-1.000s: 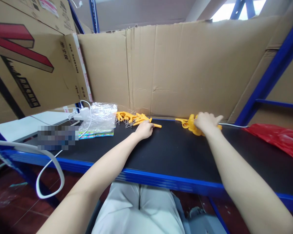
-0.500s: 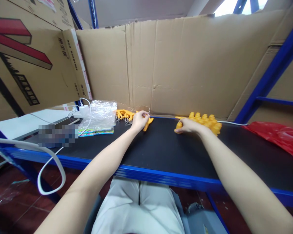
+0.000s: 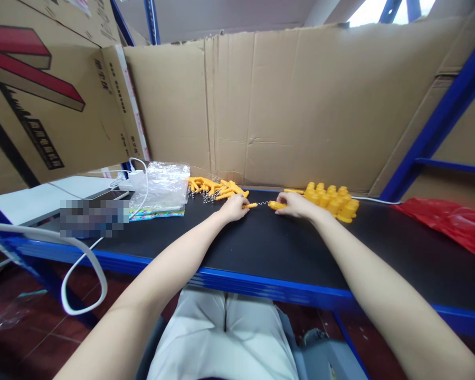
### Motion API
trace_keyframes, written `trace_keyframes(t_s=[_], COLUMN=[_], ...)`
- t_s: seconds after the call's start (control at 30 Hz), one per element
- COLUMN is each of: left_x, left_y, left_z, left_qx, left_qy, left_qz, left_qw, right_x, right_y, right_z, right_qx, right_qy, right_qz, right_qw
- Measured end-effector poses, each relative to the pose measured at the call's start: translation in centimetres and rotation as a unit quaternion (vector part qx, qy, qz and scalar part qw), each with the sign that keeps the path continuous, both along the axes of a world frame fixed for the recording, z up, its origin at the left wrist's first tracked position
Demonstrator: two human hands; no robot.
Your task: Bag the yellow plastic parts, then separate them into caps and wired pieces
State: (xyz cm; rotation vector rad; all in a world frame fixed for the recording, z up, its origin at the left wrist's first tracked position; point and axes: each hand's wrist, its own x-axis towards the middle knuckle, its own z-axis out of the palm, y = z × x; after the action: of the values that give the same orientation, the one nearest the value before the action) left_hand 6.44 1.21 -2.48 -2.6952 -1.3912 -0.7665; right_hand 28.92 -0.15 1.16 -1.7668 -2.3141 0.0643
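Just above the tabletop, my left hand (image 3: 235, 207) is closed on a yellow corkscrew (image 3: 252, 205), whose metal spiral points right. My right hand (image 3: 295, 204) pinches a yellow plastic cup-shaped part (image 3: 276, 205) at the spiral's tip; whether the tip sits inside it, I cannot tell. Behind my left hand lies a pile of yellow corkscrews (image 3: 206, 186), their metal spirals hanging at the front. Several more yellow cup-shaped parts (image 3: 332, 198) stand grouped to the right of my right hand, with a thin yellow stick (image 3: 293, 191) beside them.
The black tabletop (image 3: 257, 248) has a blue metal front edge. Clear plastic bags (image 3: 162, 184), a white charger cable (image 3: 145, 184) and a blurred-out item (image 3: 95, 217) are on the left. A red plastic bag (image 3: 443, 221) lies right. A cardboard wall (image 3: 301, 105) rises behind.
My right hand has moved left from the group of cup-shaped parts, carrying one. My left hand has come slightly forward from the pile with a corkscrew, and the two pieces now meet or nearly meet.
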Motion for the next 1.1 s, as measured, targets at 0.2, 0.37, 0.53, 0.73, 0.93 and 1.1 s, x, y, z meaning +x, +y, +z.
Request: trace_keyframes(t_s=[0.2, 0.37, 0.53, 0.73, 0.93, 1.1], left_x=[-0.1, 0.0, -0.1, 0.0, -0.2, -0.7], left_y=[-0.1, -0.2, -0.4, -1.8, -1.7, -1.2], left_z=[0.2, 0.3, 0.3, 1.1, 1.4, 2.0], left_qx=[-0.009, -0.011, 0.007, 0.073, 0.045, 0.039], left_qy=[0.031, 0.034, 0.028, -0.014, -0.045, -0.049], left_qz=[0.008, 0.002, -0.026, -0.017, 0.008, 0.008], left_qw=[0.999, 0.999, 0.999, 0.997, 0.998, 0.998], right_x=[0.2, 0.6, -0.1, -1.3, -1.4, -1.3], right_y=[0.1, 0.2, -0.3, -0.3, -0.4, -0.5], right_z=[0.0, 0.1, 0.2, -0.3, -0.2, -0.2], right_qx=[-0.011, -0.011, -0.001, 0.017, 0.037, 0.053], right_qy=[-0.016, -0.011, 0.046, 0.087, 0.1, 0.109], right_qz=[0.007, -0.016, 0.048, 0.121, 0.121, 0.132], right_qw=[1.0, 1.0, 0.998, 0.989, 0.987, 0.984])
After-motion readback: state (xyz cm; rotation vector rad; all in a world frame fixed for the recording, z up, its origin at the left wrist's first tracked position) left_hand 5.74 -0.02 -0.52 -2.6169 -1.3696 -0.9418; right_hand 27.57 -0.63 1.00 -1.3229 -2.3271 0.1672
